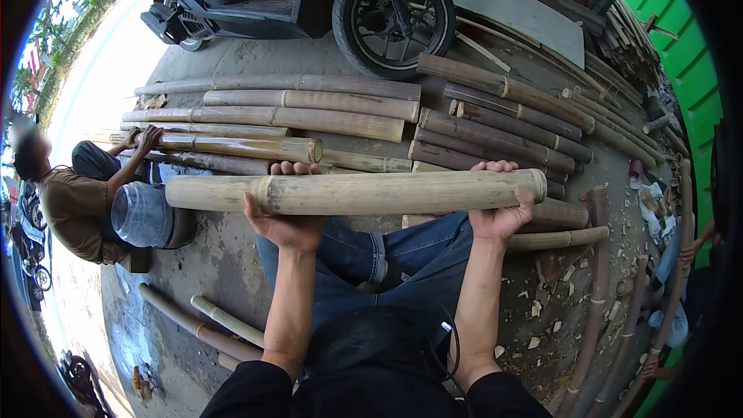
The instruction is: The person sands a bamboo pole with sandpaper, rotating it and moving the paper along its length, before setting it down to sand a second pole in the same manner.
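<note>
A thick, pale bamboo pole (379,193) lies level across both my hands, above my lap. My left hand (288,220) wraps it from below near its left third, fingertips showing over the far side and thumb on the near side. Close to the pole's right end, my right hand (499,220) grips it the same way, with the thumb up on the near face. My crossed legs in blue jeans (426,248) are beneath it. Just beyond the pole, several cut bamboo lengths (340,120) lie side by side on the ground.
A person in a brown shirt (77,213) sits at left, hands on a wet bamboo pole (240,145), beside a plastic-wrapped bucket (143,215). A motor scooter (395,19) stands behind. More bamboo (495,112) and wood chips (535,308) lie right. Another person's hand (687,255) holds a pole.
</note>
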Available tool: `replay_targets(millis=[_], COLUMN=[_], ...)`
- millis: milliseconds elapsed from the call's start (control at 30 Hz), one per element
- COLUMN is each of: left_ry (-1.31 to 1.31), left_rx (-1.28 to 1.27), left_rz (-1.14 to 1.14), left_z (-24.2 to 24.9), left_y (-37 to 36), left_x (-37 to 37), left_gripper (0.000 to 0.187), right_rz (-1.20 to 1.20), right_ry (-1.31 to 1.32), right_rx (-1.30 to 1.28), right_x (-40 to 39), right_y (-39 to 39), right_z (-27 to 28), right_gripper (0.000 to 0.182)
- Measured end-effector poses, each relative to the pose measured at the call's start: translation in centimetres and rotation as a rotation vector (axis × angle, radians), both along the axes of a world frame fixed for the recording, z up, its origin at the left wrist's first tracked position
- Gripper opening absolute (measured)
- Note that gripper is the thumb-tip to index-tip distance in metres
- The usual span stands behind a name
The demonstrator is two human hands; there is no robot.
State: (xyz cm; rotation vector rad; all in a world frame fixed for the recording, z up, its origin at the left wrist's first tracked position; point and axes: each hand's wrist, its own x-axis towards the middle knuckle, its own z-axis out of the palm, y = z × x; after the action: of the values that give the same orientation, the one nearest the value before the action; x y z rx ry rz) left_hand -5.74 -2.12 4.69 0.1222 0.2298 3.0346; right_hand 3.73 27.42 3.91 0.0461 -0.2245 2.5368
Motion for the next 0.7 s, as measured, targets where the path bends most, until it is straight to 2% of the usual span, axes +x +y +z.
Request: replay_targets(millis=[67,133,300,367,400,467,500,567,633,700], left_ry=[0.024,0.026,0.091,0.064,0.05,0.148,0.135,0.091,0.002,-0.088], left_rx=[-0.124,-0.076,-0.144,-0.134,-0.137,0.142,0.143,-0.083,-0.253,-0.302], left_rz=[0.147,0.186,0.149,0.126,0.124,-0.024,-0.027,-0.049,-0.069,-0.055], left_z=[-0.4,-0.3,-1.1,-2.1,-2.6,-3.6,-4.1,-5.4,-5.8,-7.5], left_y=[-3.6,-7.2,-8.5,-8.6,-8.4,-7.1,-5.7,-1.6,2.4,3.1], left_x=[-2.4,-4.1,-4.7,-4.7,-4.6,-4.2,-3.8,-1.8,0.6,0.9], left_gripper=[0.057,0.049,0.039,0.043,0.043,0.053,0.053,0.065,0.07,0.068], right_rz=[-0.025,-0.068,-0.099,-0.13,-0.131,-0.123,-0.128,-0.117,-0.146,-0.135], right_ry=[0.006,-0.017,-0.055,-0.07,-0.084,-0.113,-0.126,-0.325,-0.56,-0.612], right_rx=[0.0,-0.013,-0.048,-0.081,-0.081,-0.114,-0.112,-0.104,-0.243,-0.208], right_x=[1.2,2.5,5.5,6.3,6.6,6.7,6.5,5.7,4.4,3.8], right_y=[1.5,2.9,3.3,2.8,2.6,2.2,1.6,-0.1,-2.5,-3.6], right_z=[-0.6,-1.3,-4.0,-5.2,-5.8,-6.9,-7.2,-8.1,-6.8,-7.0], right_gripper=[0.046,0.047,0.048,0.049,0.049,0.047,0.047,0.043,0.04,0.037])
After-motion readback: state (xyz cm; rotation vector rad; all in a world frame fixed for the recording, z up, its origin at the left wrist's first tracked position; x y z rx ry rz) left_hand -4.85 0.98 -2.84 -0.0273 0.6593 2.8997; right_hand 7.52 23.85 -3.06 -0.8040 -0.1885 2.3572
